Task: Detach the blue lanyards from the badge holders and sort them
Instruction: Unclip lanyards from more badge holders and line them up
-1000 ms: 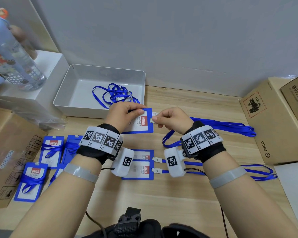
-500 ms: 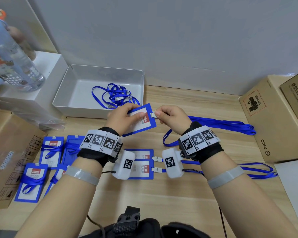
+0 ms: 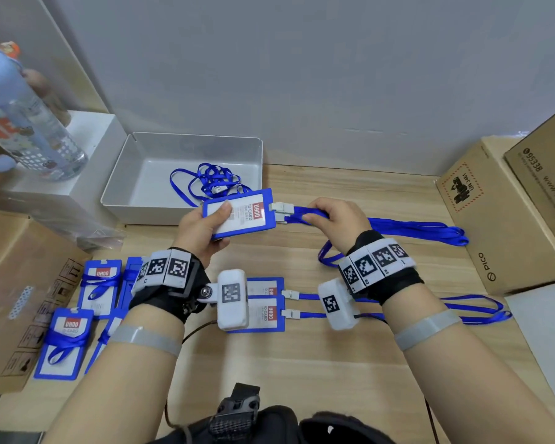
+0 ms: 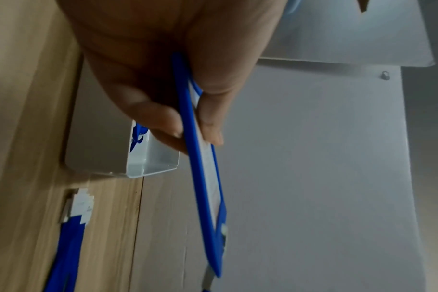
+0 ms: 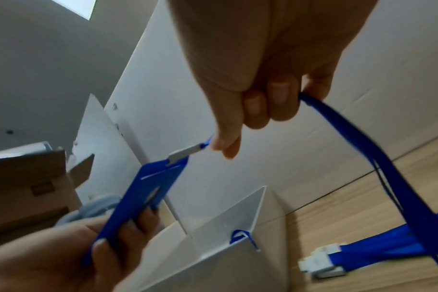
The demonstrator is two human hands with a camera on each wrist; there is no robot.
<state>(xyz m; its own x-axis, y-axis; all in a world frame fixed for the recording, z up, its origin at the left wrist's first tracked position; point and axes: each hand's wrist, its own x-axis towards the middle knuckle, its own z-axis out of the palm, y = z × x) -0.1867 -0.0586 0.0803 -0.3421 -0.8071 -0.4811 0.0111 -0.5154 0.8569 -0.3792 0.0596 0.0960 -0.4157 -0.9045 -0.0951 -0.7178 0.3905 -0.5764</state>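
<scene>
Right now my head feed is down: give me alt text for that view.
Left hand holds a blue badge holder above the table while right hand grips its blue lanyard beside the white clip. A grey tray behind holds loose lanyards.

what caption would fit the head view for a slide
Left hand holds a blue badge holder while right hand grips its blue lanyard beside the grey tray.
</scene>
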